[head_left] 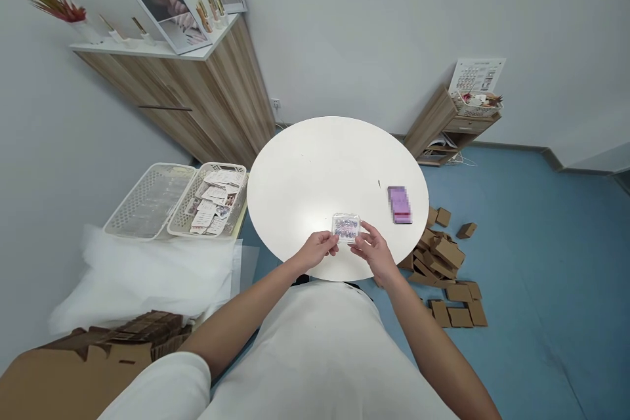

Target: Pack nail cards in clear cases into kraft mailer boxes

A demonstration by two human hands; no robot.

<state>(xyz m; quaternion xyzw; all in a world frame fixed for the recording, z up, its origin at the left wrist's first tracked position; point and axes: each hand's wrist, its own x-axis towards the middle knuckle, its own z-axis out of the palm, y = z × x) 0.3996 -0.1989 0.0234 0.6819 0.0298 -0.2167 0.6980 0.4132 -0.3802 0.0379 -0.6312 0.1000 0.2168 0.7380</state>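
Observation:
Over the near edge of the white oval table (329, 164), a small clear plastic case (346, 227) sits between my two hands. Rows of small shiny purple and silver pieces, which look like press-on nails, show inside it. My left hand (317, 249) pinches the case at its lower left corner. On the right side, my right hand (374, 251) grips the case's edge with thumb and fingers. A purple packet (399, 204), partly blurred, lies on the table to the right, with a tiny dark item (379, 184) beside it.
Left of the table, an open white plastic basket (207, 203) holds printed cards, above white wrapping sheets (157, 272) and a large cardboard box (73, 374). Small brown boxes (445, 256) are piled on the blue floor at right. A wooden cabinet (197, 88) and a small shelf (443, 121) stand behind.

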